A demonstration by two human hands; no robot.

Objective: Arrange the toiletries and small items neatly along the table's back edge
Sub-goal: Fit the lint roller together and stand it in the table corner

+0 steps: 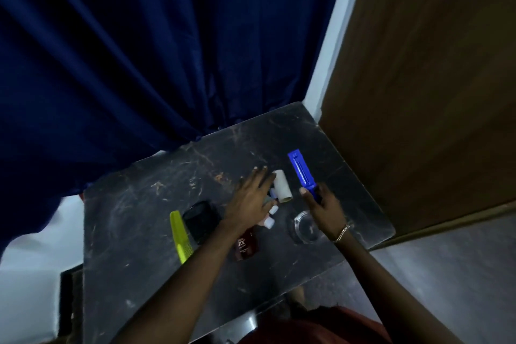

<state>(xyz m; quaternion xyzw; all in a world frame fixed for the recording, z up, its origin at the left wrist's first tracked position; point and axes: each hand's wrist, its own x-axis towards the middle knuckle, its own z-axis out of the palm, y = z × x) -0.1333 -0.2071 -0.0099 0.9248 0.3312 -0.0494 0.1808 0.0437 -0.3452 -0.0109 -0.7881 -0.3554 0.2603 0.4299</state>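
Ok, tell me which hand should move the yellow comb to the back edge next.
Left. The yellow comb lies on its side of the table; the right hand already grips the blue tool.

Landmark: dark table
Combs: one yellow-green comb, near the table's left edge
Black cases: one
Cardboard tubes: one
Blue flat tools: one
Clear glass dishes: one
Dark red packets: one
White-capped small items: at least two, partly hidden under a hand
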